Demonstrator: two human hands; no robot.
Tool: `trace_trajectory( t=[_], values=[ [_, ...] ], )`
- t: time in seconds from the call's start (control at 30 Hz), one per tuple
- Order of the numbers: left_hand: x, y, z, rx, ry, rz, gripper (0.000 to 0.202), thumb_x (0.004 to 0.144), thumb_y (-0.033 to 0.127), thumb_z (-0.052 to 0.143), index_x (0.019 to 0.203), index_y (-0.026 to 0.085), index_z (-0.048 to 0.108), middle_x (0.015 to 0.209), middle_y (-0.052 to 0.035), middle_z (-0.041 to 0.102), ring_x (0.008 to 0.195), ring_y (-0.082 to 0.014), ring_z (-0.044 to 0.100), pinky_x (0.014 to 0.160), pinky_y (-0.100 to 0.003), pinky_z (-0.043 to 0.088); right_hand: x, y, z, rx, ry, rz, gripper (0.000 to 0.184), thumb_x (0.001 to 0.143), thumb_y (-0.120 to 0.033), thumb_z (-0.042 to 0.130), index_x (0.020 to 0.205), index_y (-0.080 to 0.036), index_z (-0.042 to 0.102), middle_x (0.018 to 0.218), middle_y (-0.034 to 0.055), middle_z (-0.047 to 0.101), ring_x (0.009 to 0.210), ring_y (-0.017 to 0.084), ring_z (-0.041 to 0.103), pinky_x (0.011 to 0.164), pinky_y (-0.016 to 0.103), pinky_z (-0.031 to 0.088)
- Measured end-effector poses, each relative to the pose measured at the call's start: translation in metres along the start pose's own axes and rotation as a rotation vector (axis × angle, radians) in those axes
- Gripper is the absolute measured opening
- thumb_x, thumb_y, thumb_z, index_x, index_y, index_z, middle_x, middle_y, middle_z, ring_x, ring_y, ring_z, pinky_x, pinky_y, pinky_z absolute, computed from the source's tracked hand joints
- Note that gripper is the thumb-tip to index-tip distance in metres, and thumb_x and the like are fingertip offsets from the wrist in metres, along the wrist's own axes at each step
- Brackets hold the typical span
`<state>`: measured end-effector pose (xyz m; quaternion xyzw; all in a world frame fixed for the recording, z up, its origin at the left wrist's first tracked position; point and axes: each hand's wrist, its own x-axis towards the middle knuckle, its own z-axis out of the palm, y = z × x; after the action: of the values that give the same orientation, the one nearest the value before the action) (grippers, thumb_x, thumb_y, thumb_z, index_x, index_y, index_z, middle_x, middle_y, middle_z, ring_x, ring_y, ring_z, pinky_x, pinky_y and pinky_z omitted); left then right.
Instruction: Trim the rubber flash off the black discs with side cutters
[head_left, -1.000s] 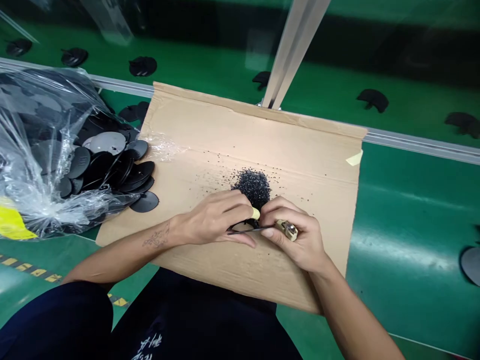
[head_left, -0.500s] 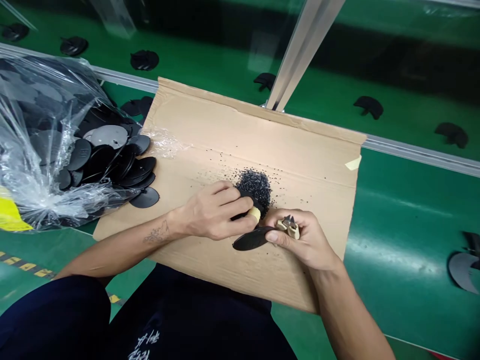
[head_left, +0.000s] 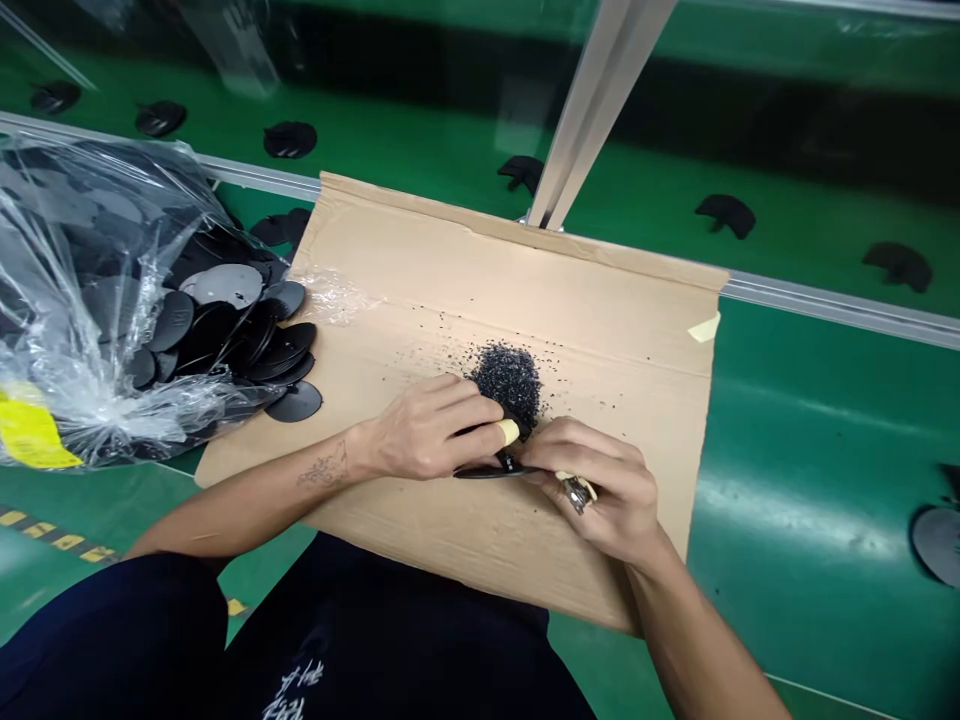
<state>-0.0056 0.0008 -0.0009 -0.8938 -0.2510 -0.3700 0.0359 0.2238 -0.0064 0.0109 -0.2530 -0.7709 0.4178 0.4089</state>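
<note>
Our left hand grips the disc low over the cardboard, edge-on, long axis left-right. Our right hand, clenched on the cutter, meets its right end.

Green bench top, glossy, with a soft sheen of overhead light; aluminium rail along its far edge; slanted aluminium post rising from the rail; green belt beyond, dotted with black moulded pieces; yellow-black hazard tape at lower left; dark band behind the belt
</note>
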Motion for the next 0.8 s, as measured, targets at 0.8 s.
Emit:
trace_trajectory(
  t=[0.8],
  values=[
    [0.011, -0.033, -0.046, -0.354, -0.177, -0.401, 0.025, 0.103, 0.030, 0.055, 0.087, 0.015, 0.066, 0.074, -0.0028, 0.062, 0.066, -0.0117, 0.053, 0.061, -0.025, 0.043, -0.004, -0.025, -0.001, -0.207, -0.258, -0.123, 0.022, 0.099, -0.009, 0.046, 0.099, -0.021, 0.064, 0.071, 0.0016, 0.062, 0.062, 0.016, 0.054, 0.059, 0.034, 0.041]
  ],
)
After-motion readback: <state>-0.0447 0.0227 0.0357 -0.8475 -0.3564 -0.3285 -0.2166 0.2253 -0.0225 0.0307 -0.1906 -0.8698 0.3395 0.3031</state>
